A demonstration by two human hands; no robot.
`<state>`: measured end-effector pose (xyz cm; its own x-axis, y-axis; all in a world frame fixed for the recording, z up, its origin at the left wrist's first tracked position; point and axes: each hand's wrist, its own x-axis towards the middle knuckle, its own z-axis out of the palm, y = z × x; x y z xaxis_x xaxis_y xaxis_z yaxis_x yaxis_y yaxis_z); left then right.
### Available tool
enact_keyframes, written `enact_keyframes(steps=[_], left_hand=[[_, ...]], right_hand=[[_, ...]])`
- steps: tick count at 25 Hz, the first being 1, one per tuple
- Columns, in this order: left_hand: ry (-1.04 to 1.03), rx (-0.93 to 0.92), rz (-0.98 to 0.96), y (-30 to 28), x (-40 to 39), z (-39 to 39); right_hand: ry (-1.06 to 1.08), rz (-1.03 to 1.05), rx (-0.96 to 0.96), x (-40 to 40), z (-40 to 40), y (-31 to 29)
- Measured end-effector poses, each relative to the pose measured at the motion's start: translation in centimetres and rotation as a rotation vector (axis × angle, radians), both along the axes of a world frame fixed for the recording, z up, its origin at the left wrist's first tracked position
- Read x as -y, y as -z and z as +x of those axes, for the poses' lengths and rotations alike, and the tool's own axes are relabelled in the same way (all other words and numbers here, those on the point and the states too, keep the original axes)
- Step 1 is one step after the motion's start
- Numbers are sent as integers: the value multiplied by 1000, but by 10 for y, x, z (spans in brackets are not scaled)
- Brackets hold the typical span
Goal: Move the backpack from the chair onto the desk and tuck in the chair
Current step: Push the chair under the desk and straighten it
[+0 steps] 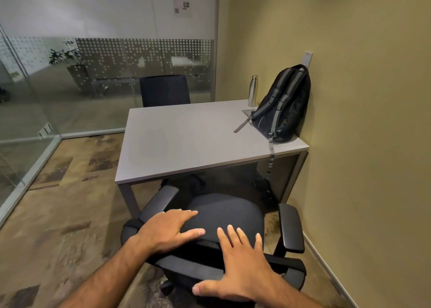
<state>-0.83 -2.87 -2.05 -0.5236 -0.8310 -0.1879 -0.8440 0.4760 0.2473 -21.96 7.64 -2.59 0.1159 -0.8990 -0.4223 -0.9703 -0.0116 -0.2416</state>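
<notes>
backpack point(283, 104) already leans on the desk point(186, 144), straight ahead of the office chair point(224, 216) whose backrest both hands, left hand point(168, 229) and right hand point(242, 268), press with fingers spread flat.

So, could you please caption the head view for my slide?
Backpack already on the desk; both hands flat on the chair backrest.

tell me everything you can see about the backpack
The backpack is black with grey-striped shoulder straps facing the room. It looks like woven fabric. It stands nearly upright on the far right corner of the grey desk, leaning back against the yellow-green wall. One strap end lies on the desktop; another hangs over the near desk edge. A steel bottle stands just beside it. No hand touches it.
</notes>
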Motion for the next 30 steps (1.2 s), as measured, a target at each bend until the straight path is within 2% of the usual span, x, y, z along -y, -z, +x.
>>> enact_keyframes(steps=[4, 9, 17, 23, 30], left_hand=[[69, -10, 55, -6, -17, -14], [116, 45, 17, -7, -42, -42], [-126, 41, -49, 4, -70, -88], [-180, 29, -71, 3, -68, -110], [-276, 4, -103, 2, -43, -133]], right_hand=[[18, -7, -68, -3, -17, -2], [-62, -37, -69, -1, -53, -12], [-128, -103, -46, 4, -104, -21], [-182, -133, -31, 19, -124, -23], [-259, -212, -101, 58, -143, -30]])
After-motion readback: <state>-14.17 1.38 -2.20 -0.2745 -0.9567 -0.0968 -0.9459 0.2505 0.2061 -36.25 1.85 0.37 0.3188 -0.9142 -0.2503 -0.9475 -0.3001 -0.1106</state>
